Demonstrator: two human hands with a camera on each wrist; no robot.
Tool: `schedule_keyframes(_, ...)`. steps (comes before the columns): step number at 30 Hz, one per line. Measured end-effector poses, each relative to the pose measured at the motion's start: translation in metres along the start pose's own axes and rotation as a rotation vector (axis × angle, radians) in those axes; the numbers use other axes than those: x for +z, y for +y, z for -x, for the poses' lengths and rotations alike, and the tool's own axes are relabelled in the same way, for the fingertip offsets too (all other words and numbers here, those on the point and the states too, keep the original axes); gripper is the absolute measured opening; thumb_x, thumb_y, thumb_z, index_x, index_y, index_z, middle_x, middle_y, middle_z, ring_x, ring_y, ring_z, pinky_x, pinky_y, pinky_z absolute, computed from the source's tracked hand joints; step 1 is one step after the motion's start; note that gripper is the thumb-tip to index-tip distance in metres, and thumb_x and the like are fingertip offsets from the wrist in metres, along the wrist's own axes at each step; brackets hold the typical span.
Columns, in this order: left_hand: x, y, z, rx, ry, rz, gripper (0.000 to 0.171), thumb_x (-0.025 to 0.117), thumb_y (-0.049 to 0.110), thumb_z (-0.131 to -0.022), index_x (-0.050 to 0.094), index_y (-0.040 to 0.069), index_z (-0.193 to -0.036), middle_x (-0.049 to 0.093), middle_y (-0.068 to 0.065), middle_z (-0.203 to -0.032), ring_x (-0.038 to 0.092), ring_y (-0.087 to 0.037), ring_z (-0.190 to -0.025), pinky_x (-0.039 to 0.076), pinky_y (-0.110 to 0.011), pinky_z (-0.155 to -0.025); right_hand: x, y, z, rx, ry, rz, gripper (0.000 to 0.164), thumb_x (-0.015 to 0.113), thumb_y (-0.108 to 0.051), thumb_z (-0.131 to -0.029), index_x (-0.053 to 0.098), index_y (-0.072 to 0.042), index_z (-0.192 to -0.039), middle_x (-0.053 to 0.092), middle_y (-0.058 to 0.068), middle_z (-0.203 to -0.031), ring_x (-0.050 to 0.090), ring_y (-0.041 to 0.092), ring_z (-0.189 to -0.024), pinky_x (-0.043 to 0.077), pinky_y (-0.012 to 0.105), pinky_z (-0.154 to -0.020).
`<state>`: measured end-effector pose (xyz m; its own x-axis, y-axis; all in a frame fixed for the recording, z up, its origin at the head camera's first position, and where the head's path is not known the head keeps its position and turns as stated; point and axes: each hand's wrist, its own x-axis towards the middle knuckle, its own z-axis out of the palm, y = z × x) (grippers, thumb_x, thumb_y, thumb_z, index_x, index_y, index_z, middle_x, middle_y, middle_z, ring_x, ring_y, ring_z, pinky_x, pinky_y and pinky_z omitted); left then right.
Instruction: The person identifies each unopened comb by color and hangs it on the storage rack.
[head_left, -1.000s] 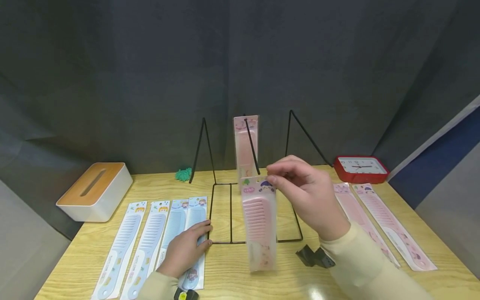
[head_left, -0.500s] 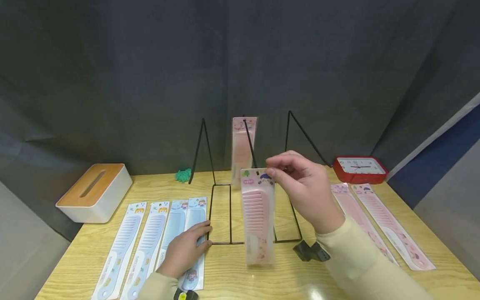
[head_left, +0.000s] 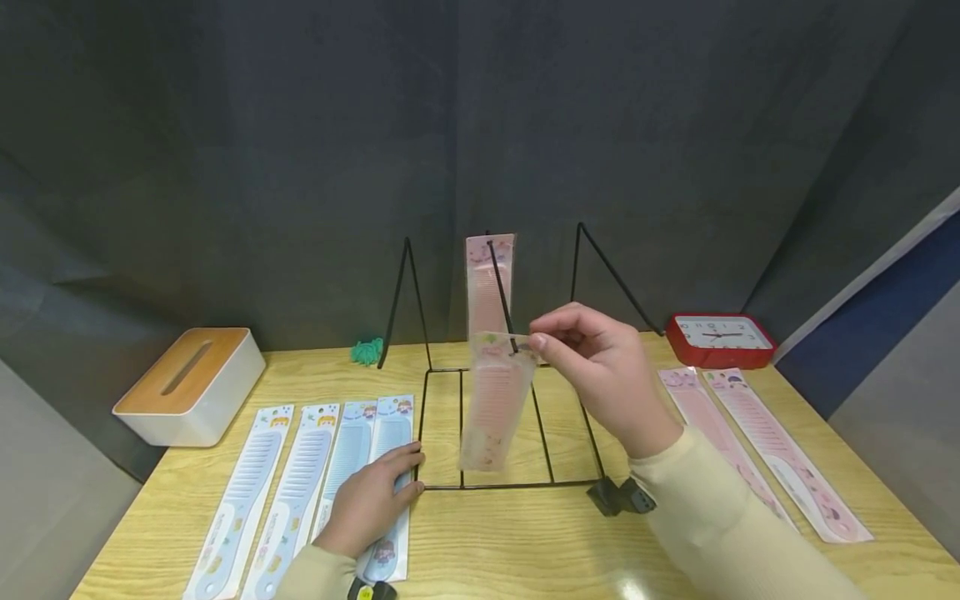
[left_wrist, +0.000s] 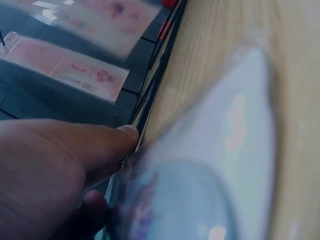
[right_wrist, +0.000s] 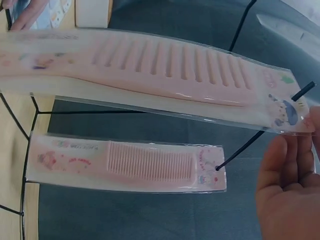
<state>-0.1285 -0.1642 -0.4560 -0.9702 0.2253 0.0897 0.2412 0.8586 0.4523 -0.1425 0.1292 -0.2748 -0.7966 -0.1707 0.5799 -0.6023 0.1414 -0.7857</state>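
Observation:
My right hand (head_left: 607, 379) pinches the top corner of a packaged pink wide-tooth comb (right_wrist: 170, 70). The tip of the rack's middle prong (right_wrist: 304, 91) pokes through the hole at the top of that pack, which hangs tilted in the head view. Farther back on this prong hangs another packaged pink comb (right_wrist: 150, 165), fine-toothed. My left hand (head_left: 372, 500) lies partly over the packaged blue combs (head_left: 348, 442), its thumb and fingertips touching the left edge of the black wire rack (head_left: 517, 486). In the left wrist view the thumb (left_wrist: 112, 137) lies against the wire; the other fingers are mostly hidden.
Several packaged blue combs (head_left: 247, 483) lie left of the rack, and two packaged pink combs (head_left: 787, 454) lie right. A tissue box (head_left: 195, 383) stands back left, a red clock (head_left: 722, 339) back right. A green bundle (head_left: 367, 351) sits behind the rack's left prong (head_left: 393, 312).
My right hand has moved slightly up and away, bringing the pink comb pack onto the prong tip. The pack's lower end has swung left and away. My left hand has stayed put.

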Motion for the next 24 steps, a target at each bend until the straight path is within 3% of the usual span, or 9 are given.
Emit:
schedule_keyframes(8,-0.001,0.001,0.002,0.003,-0.006,-0.001,0.042,0.072,0.029,-0.093,0.066,0.015,-0.132,0.055,0.004,-0.147,0.057,-0.029,-0.129,0.051,-0.054,-0.098,0.002,0.01,-0.006,0.042,-0.042,0.034,0.008,0.07,-0.009,-0.095,0.073,-0.004,-0.101,0.071,0.005,-0.094,0.061,0.017,-0.075,0.055,0.025,-0.066)
schedule_keyframes(24,-0.001,0.001,0.0,0.006,-0.012,-0.009,0.04,0.071,0.029,-0.094,0.067,0.013,-0.131,0.055,0.004,-0.147,0.057,-0.029,-0.128,0.052,-0.054,-0.096,0.004,0.02,-0.025,0.055,-0.008,0.135,0.014,0.071,-0.021,-0.096,0.074,-0.008,-0.101,0.072,0.002,-0.093,0.061,0.023,-0.077,0.051,0.023,-0.062)
